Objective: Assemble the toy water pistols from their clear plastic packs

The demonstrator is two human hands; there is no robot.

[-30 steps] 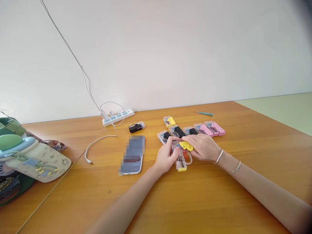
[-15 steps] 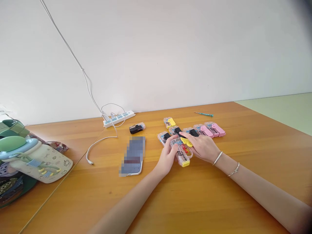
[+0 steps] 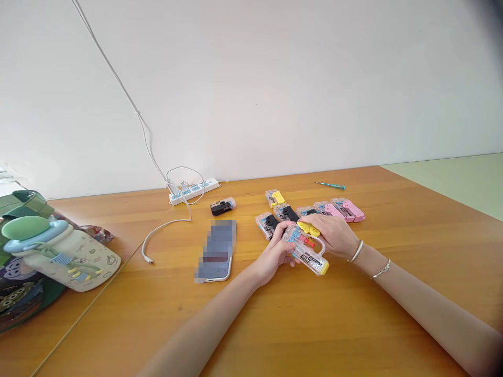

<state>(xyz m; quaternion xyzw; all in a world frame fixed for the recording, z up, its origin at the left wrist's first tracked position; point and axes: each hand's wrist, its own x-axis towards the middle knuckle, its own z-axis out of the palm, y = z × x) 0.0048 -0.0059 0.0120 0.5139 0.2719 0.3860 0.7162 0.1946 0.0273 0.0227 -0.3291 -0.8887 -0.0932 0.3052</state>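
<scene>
A clear toy water gun [image 3: 310, 257] with a yellow end, a red trigger and blue inner parts is between my hands. My left hand [image 3: 271, 257] grips its rear part, thumb on the near side. My right hand [image 3: 334, 233] has its fingers closed on the yellow folding handle [image 3: 308, 229] at the gun's far side; some fingertips are hidden. Just beyond my hands lie other folded water guns: a black one [image 3: 271, 222] at left, another black one [image 3: 287, 212] beside it, a yellow one [image 3: 277, 198] behind, and pink ones [image 3: 349, 209] at right.
A phone [image 3: 218, 248] lies left of my hands, with a black water gun [image 3: 222, 207] above it. A white power strip [image 3: 194, 192] with cables sits by the wall. A teal screwdriver [image 3: 334, 186] lies at the back. A bottle [image 3: 86, 259] and bag [image 3: 23, 298] occupy the left.
The held water gun has swung right and come a little nearer, showing more of its clear loop and red trigger. Both hands keep hold of it. The view has shifted slightly.
</scene>
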